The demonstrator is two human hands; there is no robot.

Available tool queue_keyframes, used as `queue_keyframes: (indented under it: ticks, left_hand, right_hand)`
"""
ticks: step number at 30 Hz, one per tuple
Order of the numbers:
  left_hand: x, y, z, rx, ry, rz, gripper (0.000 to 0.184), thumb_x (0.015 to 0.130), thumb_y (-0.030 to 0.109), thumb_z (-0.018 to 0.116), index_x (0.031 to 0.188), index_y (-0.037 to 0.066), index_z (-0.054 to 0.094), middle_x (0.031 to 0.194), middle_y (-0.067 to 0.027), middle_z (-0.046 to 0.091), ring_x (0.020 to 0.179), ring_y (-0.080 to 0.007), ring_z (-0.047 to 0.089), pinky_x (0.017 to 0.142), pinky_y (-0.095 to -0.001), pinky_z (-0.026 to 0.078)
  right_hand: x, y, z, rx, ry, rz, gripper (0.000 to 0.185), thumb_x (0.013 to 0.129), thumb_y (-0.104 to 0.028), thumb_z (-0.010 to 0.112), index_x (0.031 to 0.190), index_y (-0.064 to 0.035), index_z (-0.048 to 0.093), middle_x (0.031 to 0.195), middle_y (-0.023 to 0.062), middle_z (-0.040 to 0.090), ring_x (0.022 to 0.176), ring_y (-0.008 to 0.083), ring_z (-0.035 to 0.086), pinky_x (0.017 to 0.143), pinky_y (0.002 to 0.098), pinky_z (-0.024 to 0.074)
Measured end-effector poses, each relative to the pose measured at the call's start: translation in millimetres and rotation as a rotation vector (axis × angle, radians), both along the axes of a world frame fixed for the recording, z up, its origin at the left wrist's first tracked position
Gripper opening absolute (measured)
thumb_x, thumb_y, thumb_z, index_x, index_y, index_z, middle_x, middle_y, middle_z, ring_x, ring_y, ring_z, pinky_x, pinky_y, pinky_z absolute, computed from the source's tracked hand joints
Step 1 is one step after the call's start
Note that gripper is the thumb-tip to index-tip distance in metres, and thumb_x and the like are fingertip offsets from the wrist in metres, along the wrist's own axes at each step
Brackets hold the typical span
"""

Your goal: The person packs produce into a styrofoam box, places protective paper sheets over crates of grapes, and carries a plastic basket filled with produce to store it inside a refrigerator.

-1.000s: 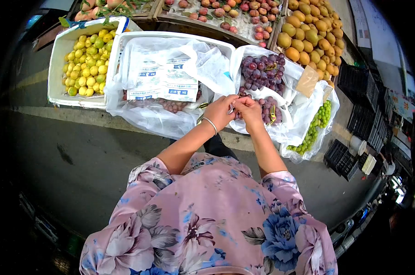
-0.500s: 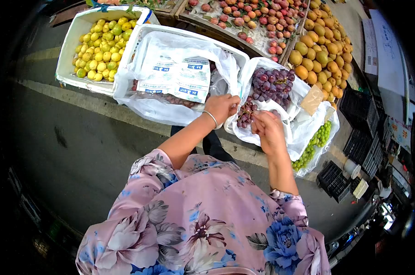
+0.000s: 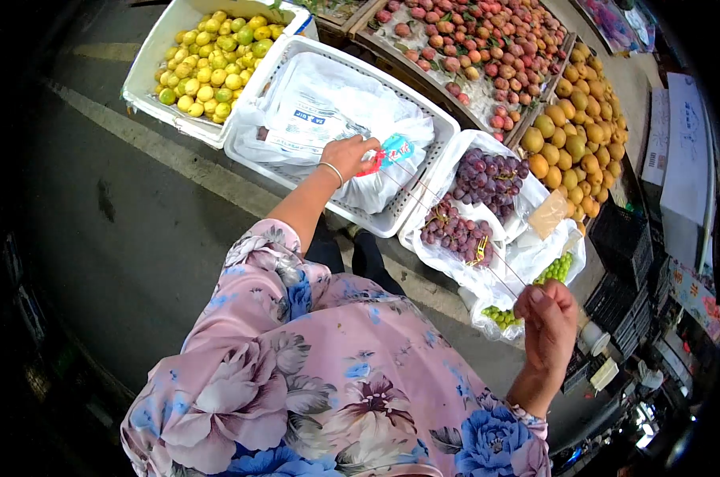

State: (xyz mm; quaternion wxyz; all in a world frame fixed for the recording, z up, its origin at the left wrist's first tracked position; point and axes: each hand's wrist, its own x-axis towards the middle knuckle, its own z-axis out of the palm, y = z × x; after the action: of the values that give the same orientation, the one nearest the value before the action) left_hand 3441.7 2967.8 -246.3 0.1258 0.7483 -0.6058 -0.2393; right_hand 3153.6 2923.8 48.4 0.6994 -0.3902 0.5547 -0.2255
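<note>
The basket (image 3: 388, 229) had a bag (image 3: 388, 187) in it. Just beside it, on its left, stood a box (image 3: 143, 63) with citrus fruit (image 3: 213, 71) inside. Behind and right of the basket lay a tray (image 3: 473, 95) of plums (image 3: 527, 60), and farther right, a heap of pears (image 3: 586, 147). Immediately right of the basket were bunches of grapes (image 3: 491, 176) in a liner (image 3: 453, 266); well to its right stood crates (image 3: 621, 240).

head view from above person's own chest, facing forward and down over fruit crates (image 3: 398, 208), street around
</note>
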Motion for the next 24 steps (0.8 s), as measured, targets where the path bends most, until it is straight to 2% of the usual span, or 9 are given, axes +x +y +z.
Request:
queue_keyframes:
  ticks: [6, 7, 11, 15, 16, 17, 20, 22, 24]
  left_hand:
    - [36, 28, -56, -0.131, 0.07, 0.259, 0.019, 0.072, 0.017, 0.05, 0.091, 0.017, 0.051, 0.082, -0.0077, 0.055, 0.079, -0.0262, 0.054, 0.069, -0.0369, 0.043]
    - [53, 43, -57, 0.026, 0.016, 0.331, 0.018, 0.072, 0.016, 0.05, 0.09, 0.016, 0.052, 0.082, -0.008, 0.054, 0.079, -0.0265, 0.054, 0.069, -0.0373, 0.043]
    - [59, 66, -51, 0.086, 0.129, 0.358, 0.02, 0.071, 0.014, 0.052, 0.091, 0.013, 0.053, 0.082, -0.0099, 0.053, 0.076, -0.0288, 0.053, 0.067, -0.0391, 0.042]
    - [32, 65, -16, -0.285, -0.02, 0.607, 0.025, 0.065, 0.006, 0.058, 0.089, 0.012, 0.054, 0.08, -0.011, 0.049, 0.076, -0.0298, 0.05, 0.067, -0.0387, 0.04]
    - [33, 70, -11, -0.284, -0.029, 0.62, 0.025, 0.065, 0.006, 0.058, 0.089, 0.012, 0.054, 0.08, -0.011, 0.049, 0.076, -0.0298, 0.05, 0.067, -0.0387, 0.04]
    - [34, 76, -7, -0.306, -0.031, 0.631, 0.024, 0.065, 0.006, 0.058, 0.088, 0.011, 0.054, 0.08, -0.0106, 0.049, 0.078, -0.0293, 0.049, 0.068, -0.0382, 0.04]
    - [50, 98, -2, -0.333, -0.038, 0.675, 0.024, 0.064, 0.007, 0.059, 0.087, 0.01, 0.055, 0.082, -0.0111, 0.049, 0.08, -0.0296, 0.048, 0.069, -0.0378, 0.039]
    - [65, 113, -14, -0.297, -0.042, 0.878, 0.024, 0.063, 0.008, 0.059, 0.087, 0.009, 0.055, 0.083, -0.0129, 0.049, 0.079, -0.0311, 0.048, 0.07, -0.0377, 0.039]
    - [88, 124, -25, -0.299, -0.055, 0.905, 0.026, 0.064, 0.01, 0.06, 0.089, 0.008, 0.053, 0.084, -0.0144, 0.049, 0.082, -0.0319, 0.047, 0.073, -0.0376, 0.039]
  right_hand:
    - [-42, -14, 55, -0.266, -0.129, -0.107, 0.022, 0.073, -0.011, 0.051, 0.057, -0.0119, 0.034, 0.043, -0.0038, 0.03, 0.038, 0.0075, 0.027, 0.036, 0.0242, 0.0213]
    - [-51, -22, 74, -0.358, -0.228, -0.096, 0.025, 0.074, -0.012, 0.051, 0.056, -0.0128, 0.033, 0.04, -0.005, 0.028, 0.038, 0.0065, 0.028, 0.038, 0.0231, 0.0237]
    - [-55, -28, 65, -0.628, 0.363, -0.085, 0.024, 0.075, -0.008, 0.051, 0.057, -0.0086, 0.036, 0.052, 0.0004, 0.034, 0.049, 0.0084, 0.033, 0.045, 0.0209, 0.0277]
    - [-35, -27, -14, -0.614, 0.807, 0.381, 0.025, 0.076, -0.009, 0.055, 0.055, -0.0057, 0.041, 0.053, -0.0035, 0.039, 0.05, 0.0064, 0.033, 0.045, 0.0216, 0.0269]
    - [-23, -23, -28, -0.592, 0.825, 0.549, 0.026, 0.074, -0.012, 0.058, 0.055, -0.003, 0.042, 0.052, 0.0016, 0.042, 0.048, 0.011, 0.034, 0.044, 0.0254, 0.0287]
    - [-25, -22, -54, -0.888, 0.969, 0.8, 0.025, 0.071, -0.014, 0.06, 0.059, -0.0009, 0.044, 0.053, 0.0087, 0.045, 0.047, 0.0191, 0.039, 0.046, 0.0295, 0.0331]
    - [-13, -5, -99, -0.644, 0.864, 1.044, 0.016, 0.067, -0.016, 0.061, 0.075, -0.0035, 0.054, 0.072, 0.0147, 0.056, 0.067, 0.0285, 0.056, 0.059, 0.0356, 0.0427]
    - [-2, 3, -115, -0.454, 0.803, 1.153, 0.022, 0.068, -0.018, 0.061, 0.083, -0.0036, 0.054, 0.076, 0.0159, 0.057, 0.072, 0.0314, 0.055, 0.064, 0.0363, 0.0434]
    - [18, 10, -132, -0.576, 0.811, 1.197, 0.023, 0.068, -0.019, 0.06, 0.084, -0.0036, 0.055, 0.078, 0.0161, 0.057, 0.073, 0.0311, 0.055, 0.065, 0.0362, 0.0433]
